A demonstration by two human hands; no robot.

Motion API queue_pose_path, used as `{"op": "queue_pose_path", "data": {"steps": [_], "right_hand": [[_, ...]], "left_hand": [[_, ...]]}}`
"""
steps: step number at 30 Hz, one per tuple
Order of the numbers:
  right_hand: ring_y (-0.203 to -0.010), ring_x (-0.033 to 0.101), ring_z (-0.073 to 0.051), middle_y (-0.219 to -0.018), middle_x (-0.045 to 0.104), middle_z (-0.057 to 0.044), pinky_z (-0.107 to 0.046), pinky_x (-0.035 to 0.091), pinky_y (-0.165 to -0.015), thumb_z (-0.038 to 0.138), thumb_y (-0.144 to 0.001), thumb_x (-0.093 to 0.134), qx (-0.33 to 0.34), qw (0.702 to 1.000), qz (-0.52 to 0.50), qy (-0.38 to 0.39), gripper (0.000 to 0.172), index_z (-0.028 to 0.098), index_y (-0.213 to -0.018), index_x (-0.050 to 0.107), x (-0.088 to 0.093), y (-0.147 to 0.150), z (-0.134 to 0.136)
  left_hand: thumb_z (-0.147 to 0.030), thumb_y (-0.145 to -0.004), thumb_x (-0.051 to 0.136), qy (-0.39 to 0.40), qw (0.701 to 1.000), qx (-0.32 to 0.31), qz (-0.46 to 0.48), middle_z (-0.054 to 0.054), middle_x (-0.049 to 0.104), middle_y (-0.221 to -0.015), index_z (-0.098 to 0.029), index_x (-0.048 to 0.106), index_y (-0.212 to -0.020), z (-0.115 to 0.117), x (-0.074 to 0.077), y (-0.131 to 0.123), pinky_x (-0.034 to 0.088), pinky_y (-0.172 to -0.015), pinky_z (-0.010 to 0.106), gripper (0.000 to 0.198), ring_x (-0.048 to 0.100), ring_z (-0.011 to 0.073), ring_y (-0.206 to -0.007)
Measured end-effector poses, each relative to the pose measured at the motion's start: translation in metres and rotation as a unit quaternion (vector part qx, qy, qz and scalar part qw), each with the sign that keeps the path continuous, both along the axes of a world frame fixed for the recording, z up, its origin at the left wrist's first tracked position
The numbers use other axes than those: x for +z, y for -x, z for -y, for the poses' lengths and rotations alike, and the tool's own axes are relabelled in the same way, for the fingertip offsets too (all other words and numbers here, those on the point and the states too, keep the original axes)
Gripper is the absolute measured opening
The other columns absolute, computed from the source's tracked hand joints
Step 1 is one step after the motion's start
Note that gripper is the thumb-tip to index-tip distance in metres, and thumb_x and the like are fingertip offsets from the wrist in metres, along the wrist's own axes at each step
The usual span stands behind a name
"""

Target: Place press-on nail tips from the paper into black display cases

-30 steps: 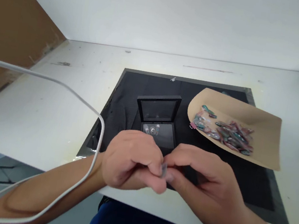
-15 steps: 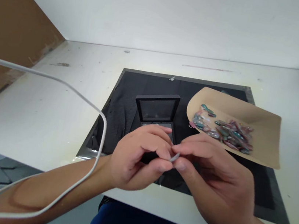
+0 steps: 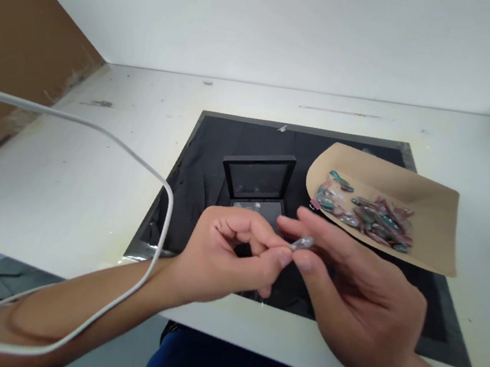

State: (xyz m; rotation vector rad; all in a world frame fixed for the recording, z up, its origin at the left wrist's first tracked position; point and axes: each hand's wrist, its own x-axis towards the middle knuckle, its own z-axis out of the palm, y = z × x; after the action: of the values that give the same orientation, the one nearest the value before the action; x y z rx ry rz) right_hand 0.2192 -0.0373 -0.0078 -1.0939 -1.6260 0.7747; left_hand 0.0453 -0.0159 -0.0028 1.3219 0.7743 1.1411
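My left hand (image 3: 230,254) pinches one end of a small, shiny, silvery-grey elongated piece (image 3: 304,243) between thumb and index finger. Close around its other end is my right hand (image 3: 360,303), with fingers apart and the thumb tip at or against the piece. I cannot tell whether they touch. Just beyond the hands stands a small black case (image 3: 257,176), its windowed lid raised. Part of its grey base shows, with a small pale item on it, and my left hand hides the front. To the right, a tan paper tray (image 3: 431,222) bears many shiny teal, pink and grey pieces (image 3: 385,221).
A black mat (image 3: 205,141) lies under the case and tray on a white table (image 3: 111,189). A white cable (image 3: 138,162) loops over my left forearm. Dark objects sit at the right edge, and a brown panel (image 3: 14,42) stands at left.
My right fingers have spread from their pinch on the piece. The piece has shifted slightly right and up and now shows more of its shiny face. Tray and case stay put.
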Motion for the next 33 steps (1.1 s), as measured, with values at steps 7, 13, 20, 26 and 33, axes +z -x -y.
{"op": "queue_pose_path", "data": {"steps": [7,13,20,26,33], "right_hand": [[-0.090,0.077,-0.016,-0.114,0.078,0.000,-0.029,0.063,-0.089,0.015,-0.087,0.073,-0.052,0.984,0.122,-0.120,0.043,0.029,-0.128,0.066,-0.001,0.004,-0.004],[-0.095,0.076,-0.014,-0.112,0.079,-0.007,-0.022,0.060,-0.093,0.015,-0.085,0.076,-0.014,0.981,0.123,-0.150,0.035,0.015,-0.120,0.070,-0.001,0.002,-0.012],[-0.096,0.072,-0.011,-0.113,0.076,0.001,-0.018,0.060,-0.068,0.018,-0.087,0.074,0.093,0.995,0.012,-0.032,0.048,0.029,-0.132,0.065,-0.006,-0.003,-0.019],[-0.071,0.065,-0.006,-0.086,0.073,0.006,-0.022,0.056,-0.074,0.012,-0.091,0.067,0.088,0.994,0.032,-0.046,0.047,0.035,-0.132,0.065,-0.003,-0.008,-0.021],[-0.071,0.062,-0.009,-0.081,0.072,0.005,-0.022,0.052,-0.065,0.015,-0.096,0.060,0.259,0.965,-0.009,0.037,0.046,0.034,-0.138,0.061,0.011,-0.009,-0.021]], "left_hand": [[-0.019,-0.086,0.072,0.073,0.997,0.016,0.038,-0.005,0.064,-0.045,-0.015,0.068,-0.070,-0.002,0.002,0.001,0.049,-0.042,0.012,0.017,0.056,0.0048,-0.038],[-0.024,-0.085,0.075,0.143,0.988,-0.018,0.046,-0.005,0.063,-0.045,-0.016,0.070,-0.070,0.002,0.002,0.002,0.043,-0.043,0.009,0.018,0.051,0.0014,-0.038],[-0.023,-0.085,0.075,0.201,0.977,-0.025,0.059,-0.007,0.059,-0.042,-0.017,0.068,-0.066,-0.004,0.002,0.003,0.041,-0.050,0.010,0.020,0.048,0.0000,-0.040],[-0.026,-0.084,0.075,0.250,0.961,-0.086,0.085,-0.008,0.059,-0.044,-0.017,0.067,-0.069,-0.005,-0.005,0.006,0.041,-0.049,0.013,0.019,0.049,0.0019,-0.041],[-0.033,-0.084,0.076,0.273,0.945,-0.157,0.091,-0.005,0.063,-0.048,-0.017,0.070,-0.071,-0.005,-0.005,0.009,0.045,-0.051,0.014,0.021,0.054,0.0034,-0.044]]}}
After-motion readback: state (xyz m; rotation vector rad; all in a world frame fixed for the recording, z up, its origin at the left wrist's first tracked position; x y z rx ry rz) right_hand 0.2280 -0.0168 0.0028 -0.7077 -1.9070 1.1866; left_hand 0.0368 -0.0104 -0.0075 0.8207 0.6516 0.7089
